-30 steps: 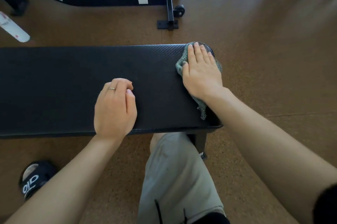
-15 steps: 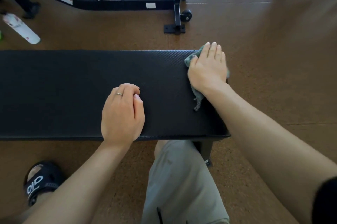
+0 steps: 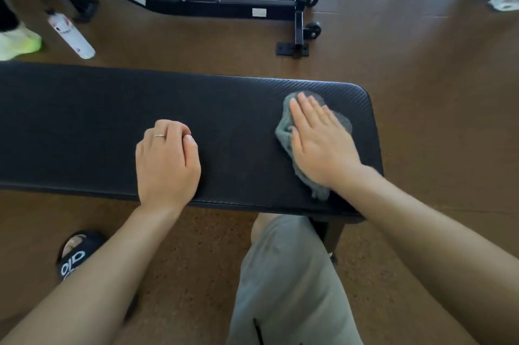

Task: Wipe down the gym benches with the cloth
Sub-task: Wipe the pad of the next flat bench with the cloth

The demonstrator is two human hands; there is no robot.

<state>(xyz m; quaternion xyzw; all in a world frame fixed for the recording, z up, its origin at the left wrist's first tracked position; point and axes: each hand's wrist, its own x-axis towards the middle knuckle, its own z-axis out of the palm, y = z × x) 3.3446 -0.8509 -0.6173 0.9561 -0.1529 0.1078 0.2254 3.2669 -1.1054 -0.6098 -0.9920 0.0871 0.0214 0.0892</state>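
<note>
A long black padded bench [image 3: 112, 125] runs across the view, and everything here is placed by it. The right hand [image 3: 323, 145] lies flat on the bench top close to the bench's right end, fingers straight and held together, palm pressing down on a grey-green cloth [image 3: 285, 131]. The cloth is bunched under the palm; one part shows past the fingertips toward the far edge of the bench, another sticks out along the thumb side, and a tail of it trails back beside the wrist toward the near edge. The cloth stays wholly on the padding.

The left hand [image 3: 167, 159] rests on the bench near the middle of its length, by the near edge. Its fingers are curled under into a loose fist with the thumb alongside, and it holds nothing. A thin ring [image 3: 159, 135] sits on one finger.

On the near side of the bench, a knee in light grey trousers [image 3: 286, 274] pushes up against the padding's edge below the right hand, and a black slide sandal [image 3: 74, 256] with white lettering stands on the brown floor [image 3: 435, 91] below the left forearm. Beyond the far side of the bench stand a black metal frame [image 3: 224, 3] with small wheels and a white bottle [image 3: 71, 35] lying tilted on the floor.
</note>
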